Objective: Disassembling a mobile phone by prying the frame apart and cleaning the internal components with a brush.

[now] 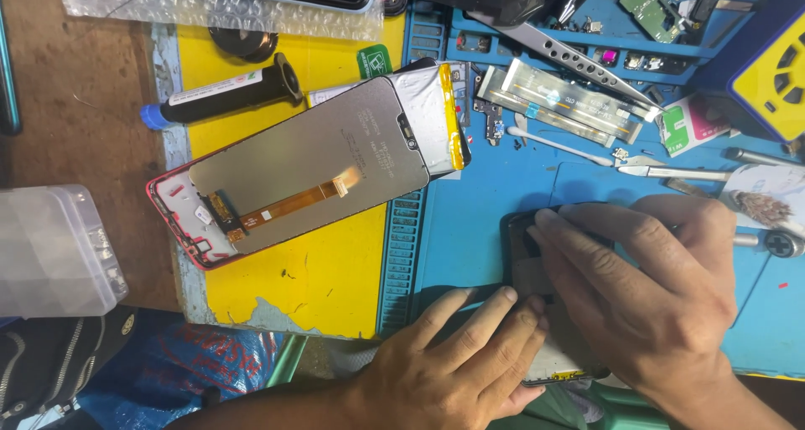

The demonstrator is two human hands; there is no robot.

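A dark phone body [521,245] lies on the blue work mat [470,220], mostly covered by both hands. My right hand [646,287] lies flat over it, fingers stretched to its upper left corner. My left hand [457,359] comes in from below, its fingers pressing on the phone's lower left part. Farther left, a loose grey display panel [310,161] with an orange flex cable rests face down on a red phone frame [180,229], partly over a silver battery [432,119] with a yellow edge.
A black glue tube [222,94] lies on the yellow mat [310,279]. Metal tweezers [570,61], flex cables, a cotton swab [558,145], small boards and a blue and yellow device [771,61] crowd the mat's far side. A clear plastic box [54,250] stands at left.
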